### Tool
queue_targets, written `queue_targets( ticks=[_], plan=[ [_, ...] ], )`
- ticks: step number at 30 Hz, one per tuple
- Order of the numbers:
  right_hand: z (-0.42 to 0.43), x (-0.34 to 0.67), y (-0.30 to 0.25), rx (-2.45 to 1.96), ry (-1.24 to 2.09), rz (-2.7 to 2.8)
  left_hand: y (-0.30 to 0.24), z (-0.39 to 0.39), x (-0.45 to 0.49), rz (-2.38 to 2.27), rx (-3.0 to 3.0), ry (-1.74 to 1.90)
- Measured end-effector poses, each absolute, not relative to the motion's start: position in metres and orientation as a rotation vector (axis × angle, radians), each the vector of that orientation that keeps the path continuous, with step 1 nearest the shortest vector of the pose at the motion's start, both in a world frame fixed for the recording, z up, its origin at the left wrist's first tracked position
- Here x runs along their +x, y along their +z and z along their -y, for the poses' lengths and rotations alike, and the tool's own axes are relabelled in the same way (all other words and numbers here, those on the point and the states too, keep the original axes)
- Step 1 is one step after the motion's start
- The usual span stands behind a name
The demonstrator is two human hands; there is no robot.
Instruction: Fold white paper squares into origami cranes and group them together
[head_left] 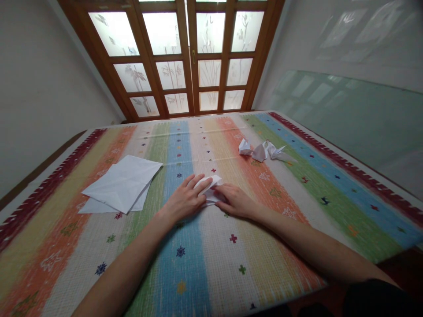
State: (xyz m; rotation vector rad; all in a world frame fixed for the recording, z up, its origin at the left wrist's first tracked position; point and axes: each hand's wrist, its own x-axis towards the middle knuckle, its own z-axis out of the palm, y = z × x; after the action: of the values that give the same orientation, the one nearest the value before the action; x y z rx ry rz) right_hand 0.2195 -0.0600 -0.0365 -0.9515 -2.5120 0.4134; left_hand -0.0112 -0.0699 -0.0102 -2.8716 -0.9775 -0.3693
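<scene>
A small folded piece of white paper (211,181) lies at the middle of the table between my two hands, partly covered by them. My left hand (188,198) rests over its left side, fingers bent and pressing on the paper. From the right, my right hand (234,199) pinches the paper's edge between thumb and fingers. The fold under the fingers is partly hidden, so its exact shape cannot be made out.
White paper sheets (127,182) lie loosely stacked on the left. Several folded white paper figures (261,151) stand at the back right. A striped cloth (224,273) covers the table. Wooden doors with frosted panes (209,72) are beyond; a glass panel (350,119) leans at right.
</scene>
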Motion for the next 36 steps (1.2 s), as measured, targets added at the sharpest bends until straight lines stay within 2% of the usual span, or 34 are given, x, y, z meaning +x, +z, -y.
queue_targets(
  ticks=[9, 19, 24, 31, 36],
  plan=[
    [0.061, 0.229, -0.041, -0.77, 0.315, 2.564, -0.022, 0.072, 0.013, 1.118, -2.512, -0.395],
    [0.061, 0.228, -0.046, -0.66, 0.043, 2.559, -0.029, 0.074, 0.02, 1.4, -2.551, -0.459],
    [0.062, 0.226, -0.044, -0.663, 0.021, 2.59, -0.033, 0.07, 0.014, 1.539, -2.497, -0.624],
    [0.062, 0.225, -0.04, -0.7, 0.078, 2.605, -0.042, 0.056, 0.006, 1.712, -2.514, -1.054],
    [0.062, 0.224, -0.039, -0.712, 0.096, 2.617, -0.045, 0.05, 0.006, 1.892, -2.487, -1.007]
  ],
)
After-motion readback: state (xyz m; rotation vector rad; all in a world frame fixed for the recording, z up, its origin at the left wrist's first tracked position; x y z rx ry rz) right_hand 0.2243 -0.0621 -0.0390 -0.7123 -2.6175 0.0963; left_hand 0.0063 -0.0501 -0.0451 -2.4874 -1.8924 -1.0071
